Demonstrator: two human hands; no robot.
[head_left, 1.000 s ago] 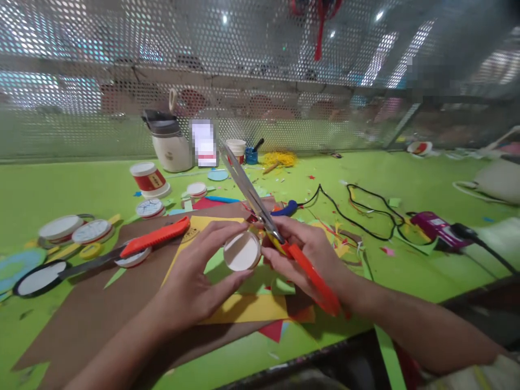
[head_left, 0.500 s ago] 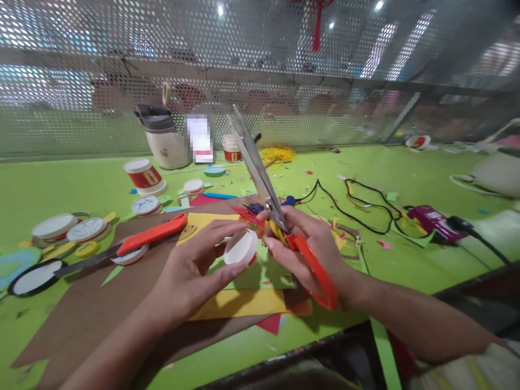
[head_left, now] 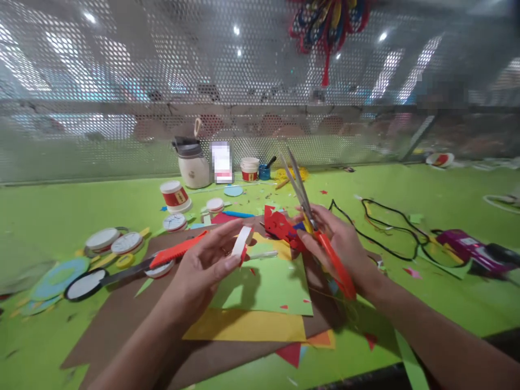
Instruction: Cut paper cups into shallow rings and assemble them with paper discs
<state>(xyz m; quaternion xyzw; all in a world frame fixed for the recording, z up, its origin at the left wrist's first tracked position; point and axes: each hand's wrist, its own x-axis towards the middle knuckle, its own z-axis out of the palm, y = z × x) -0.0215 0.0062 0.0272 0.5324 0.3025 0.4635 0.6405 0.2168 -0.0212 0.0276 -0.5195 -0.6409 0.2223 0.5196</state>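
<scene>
My left hand pinches a small round white lid with a red edge between thumb and fingers. The lid is turned nearly edge-on, above a sheet of light green paper. My right hand grips scissors by their orange-red handles. The blades point up and away, slightly apart, with nothing between them. Cut red paper lies just left of my right hand, over a partly hidden blue item. A thin translucent stick rests near the green sheet's far edge.
Brown card and yellow paper lie under the green sheet. An orange-handled knife, several white lids and a red-and-white tub are on the left. Black cable and a purple device occupy the right. A mesh partition stands behind.
The lid has turned from showing its white face to nearly edge-on. My hands are farther apart, the scissors now farther from the lid. The view has also shifted, showing more of the partition.
</scene>
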